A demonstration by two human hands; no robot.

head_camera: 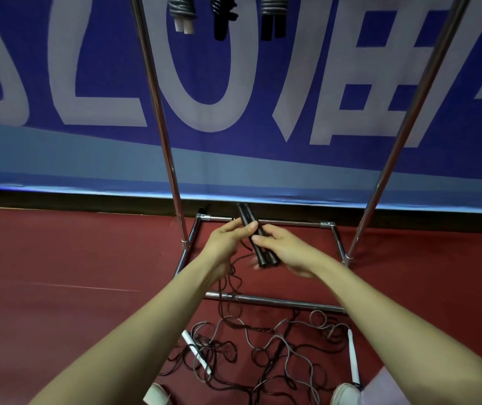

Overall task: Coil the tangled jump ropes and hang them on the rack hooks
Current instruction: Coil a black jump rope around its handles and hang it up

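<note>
Two black jump-rope handles lie side by side, held up in front of me over the rack base. My left hand pinches them near the middle with thumb and fingers. My right hand grips their lower part. Their black cord hangs down to a tangle of black and grey ropes on the floor. White handles lie at the tangle's left and right. Three coiled ropes hang at the top of the rack.
The metal rack has two slanted poles and a rectangular base frame on the red floor. A blue banner with large pale letters covers the wall behind. My white shoes stand at the bottom edge beside the tangle.
</note>
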